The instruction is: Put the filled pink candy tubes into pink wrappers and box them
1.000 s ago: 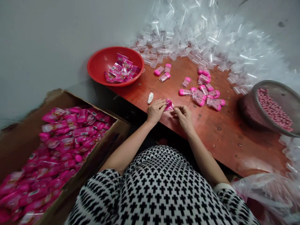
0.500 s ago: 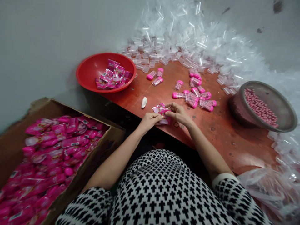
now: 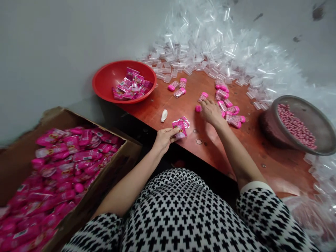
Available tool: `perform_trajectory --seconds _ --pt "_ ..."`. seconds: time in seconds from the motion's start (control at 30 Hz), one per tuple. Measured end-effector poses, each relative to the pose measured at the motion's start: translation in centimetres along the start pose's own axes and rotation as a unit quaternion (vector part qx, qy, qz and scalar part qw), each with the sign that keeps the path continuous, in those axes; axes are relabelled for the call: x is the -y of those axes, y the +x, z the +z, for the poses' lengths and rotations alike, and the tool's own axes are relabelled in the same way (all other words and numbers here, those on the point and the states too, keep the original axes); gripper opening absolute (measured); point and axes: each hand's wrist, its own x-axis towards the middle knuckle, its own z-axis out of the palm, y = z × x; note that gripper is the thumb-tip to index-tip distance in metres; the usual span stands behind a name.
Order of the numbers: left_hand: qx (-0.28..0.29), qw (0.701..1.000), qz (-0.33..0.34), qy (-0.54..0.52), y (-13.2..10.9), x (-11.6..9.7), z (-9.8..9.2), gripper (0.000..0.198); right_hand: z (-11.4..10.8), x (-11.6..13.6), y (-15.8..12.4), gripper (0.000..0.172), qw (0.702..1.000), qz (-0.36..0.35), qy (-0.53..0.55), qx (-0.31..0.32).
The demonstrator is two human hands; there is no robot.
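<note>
My left hand (image 3: 165,138) pinches a pink printed sachet (image 3: 180,130) between thumb and fingers at the table's front edge. Beyond that sachet, more pink wrappers (image 3: 186,121) lie on the table. Reaching farther out, my right hand (image 3: 210,111) has its fingers curled down over a small clear candy bottle with a pink cap (image 3: 198,108); the hand hides most of this bottle. Another pink-capped bottle (image 3: 203,97) lies just beyond the fingertips. To the right of the hand, several similar bottles (image 3: 232,113) filled with pink beads lie in a cluster.
A red bowl (image 3: 98,84) holds pink sachets. At lower left, a cardboard box (image 3: 132,145) is full of pink packages. Clear empty tubes (image 3: 207,52) pile up along the back. A grey basin (image 3: 324,122) with pink beads stands right. A white lump (image 3: 164,115) lies near the edge.
My right hand has left the sachet and moved forward and right to the candy bottles. My left hand keeps hold of the sachet alone. The view has shifted slightly.
</note>
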Motion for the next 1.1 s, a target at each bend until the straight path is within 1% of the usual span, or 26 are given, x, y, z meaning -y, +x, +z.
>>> perform_trajectory --seconds 0.03,0.1,0.13,0.17,0.2,0.23,0.27,0.3,0.33,0.37,0.4,0.43,0.47,0.5,0.53,0.57,0.63,0.8,0.9,0.97,1.0,1.1 --pt "-0.018 1.000 -0.003 -0.021 -0.1 -0.1 0.1 0.032 0.1 -0.8 0.4 0.034 0.998 0.009 -0.060 0.019" --pt "-0.038 0.997 -0.008 -0.061 -0.3 -0.2 0.2 0.030 0.4 -1.9 0.7 0.033 0.991 0.013 -0.123 0.056" --pt "-0.041 0.996 -0.008 -0.082 -0.4 -0.3 0.3 0.028 0.5 -2.1 0.5 0.032 0.989 0.011 -0.134 0.059" --pt "-0.043 0.994 -0.006 -0.103 -0.4 -0.4 0.4 0.027 0.7 -2.1 0.2 0.032 0.990 0.012 -0.133 0.046" --pt "-0.044 0.991 -0.002 -0.125 -0.5 -0.5 0.4 0.025 0.9 -1.9 -0.5 0.031 0.993 0.016 -0.115 0.021" --pt "-0.048 0.988 0.003 -0.146 -0.5 -0.6 0.5 0.023 1.0 -1.5 -1.4 0.031 0.997 0.024 -0.074 -0.010" --pt "-0.053 0.985 0.005 -0.166 -0.5 -0.6 0.5 0.022 1.0 -0.8 -2.5 0.032 0.999 0.036 -0.006 -0.036" --pt "-0.059 0.981 0.003 -0.182 -0.4 -0.6 0.6 0.021 1.1 0.0 -3.9 0.033 0.994 0.050 0.086 -0.054" --pt "-0.064 0.979 -0.001 -0.196 -0.3 -0.6 0.6 0.020 1.1 1.1 -5.3 0.033 0.977 0.059 0.200 -0.055" --pt "-0.068 0.976 -0.006 -0.207 -0.2 -0.6 0.7 0.019 1.2 2.2 -6.9 0.035 0.944 0.067 0.322 -0.033" --pt "-0.071 0.974 -0.011 -0.216 -0.1 -0.5 0.8 0.019 1.3 3.5 -8.4 0.036 0.903 0.079 0.423 -0.009" --pt "-0.072 0.972 -0.015 -0.224 0.0 -0.4 0.9 0.019 1.4 4.8 -9.7 0.036 0.866 0.093 0.492 0.010" --pt "-0.069 0.970 -0.017 -0.231 0.0 -0.3 1.1 0.018 1.6 6.0 -10.8 0.036 0.837 0.105 0.537 0.025" --pt "-0.064 0.969 -0.018 -0.237 0.0 -0.2 1.3 0.018 1.8 7.1 -11.7 0.036 0.817 0.122 0.564 0.024" --pt "-0.057 0.968 -0.019 -0.243 0.0 -0.1 1.5 0.018 2.1 8.0 -12.3 0.037 0.805 0.136 0.578 0.019" --pt "-0.049 0.967 -0.018 -0.250 -0.1 0.0 1.7 0.017 2.3 8.6 -12.6 0.038 0.799 0.148 0.582 0.011" --pt "-0.034 0.964 -0.018 -0.263 -0.3 0.2 2.2 0.016 2.8 9.3 -12.8 0.039 0.798 0.163 0.581 -0.006" --pt "0.004 0.969 0.002 -0.248 -1.0 0.3 3.0 0.023 3.3 9.4 -12.5 0.039 0.789 0.153 0.595 -0.013" --pt "0.021 0.976 0.030 -0.214 -1.3 0.1 3.2 0.031 3.3 9.5 -12.5 0.038 0.763 0.143 0.630 0.000" --pt "0.045 0.980 0.047 -0.187 -1.5 0.0 3.3 0.038 3.3 9.6 -12.5 0.038 0.744 0.146 0.652 0.000" --pt "0.062 0.981 0.054 -0.178 -1.5 -0.1 3.3 0.040 3.4 9.6 -12.5 0.037 0.740 0.148 0.657 -0.005" --pt "0.104 0.981 0.056 -0.152 -1.5 -0.2 3.3 0.045 3.6 9.7 -12.6 0.035 0.743 0.150 0.652 -0.033"
